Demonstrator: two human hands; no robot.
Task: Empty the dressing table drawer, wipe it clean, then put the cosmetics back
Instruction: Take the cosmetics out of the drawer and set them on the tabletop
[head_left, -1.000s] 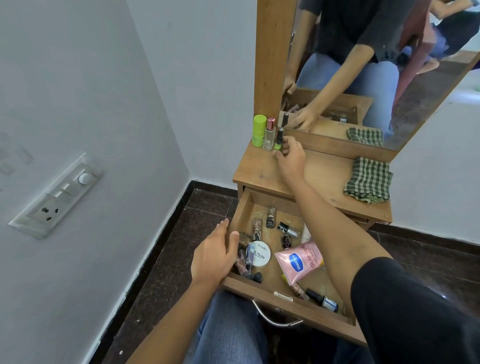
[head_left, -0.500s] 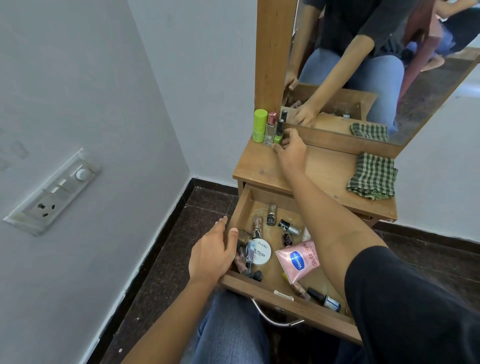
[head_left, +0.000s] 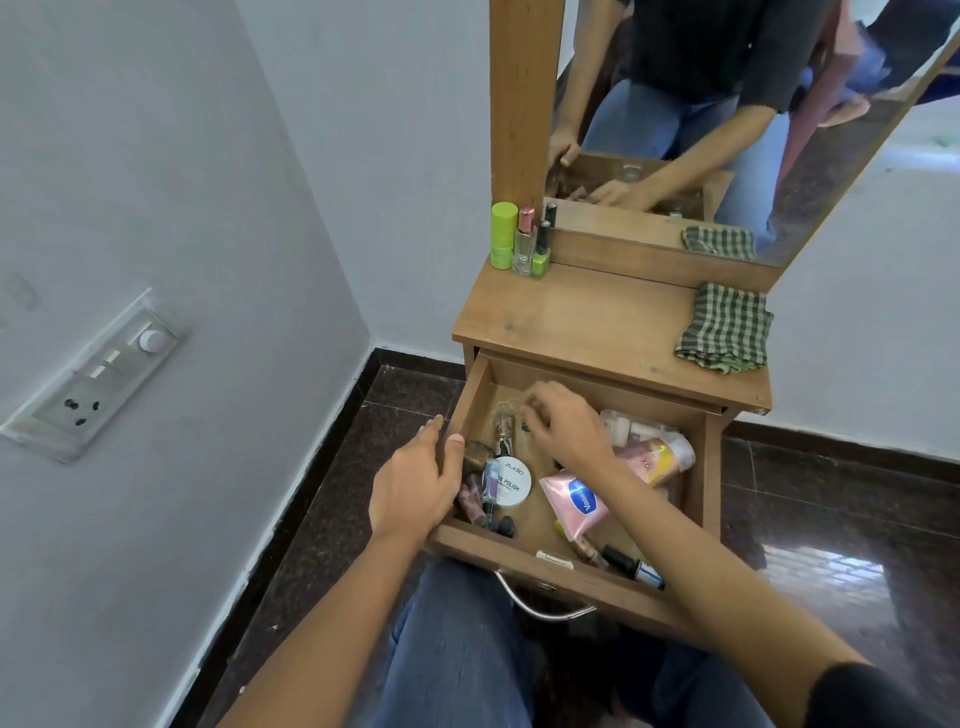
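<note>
- Step in hand, by judgement: emptying the drawer (head_left: 706, 457), one small piece at a time, onto the surface (head_left: 597, 332) above it. Best done by lifting straight up and clear of the drawer's back wall, then standing each bottle upright beside those already out.
- Drawer: pulled well out below the surface, wooden, with a metal handle hanging under its front edge; many cosmetics left inside, so emptying looks far from done.
- Left hand (head_left: 415, 483): resting on the drawer's left wall, fingers (head_left: 431, 431) loosely together over the rim, thumb inside; holding nothing, steadying only. Worth keeping there so the drawer stays put.
- Right hand (head_left: 566, 421): inside the drawer toward its back, fingers curled down over something small; blurred, so possibly a pinch on a small bottle, but cannot tell.
- Checked cloth (head_left: 724, 332): folded at the surface's right end, above the drawer, ready for wiping.
- Pink tube (head_left: 574, 504): lying flat mid-drawer, soft and easy to scoop last.
- Round white tin (head_left: 511, 480): left part of the drawer, beside several small nail-polish bottles lying on their sides.
- Green bottle (head_left: 503, 234), clear perfume bottle (head_left: 524, 244) and green nail polish (head_left: 541, 254): upright at the surface's back left corner, above the drawer.
</note>
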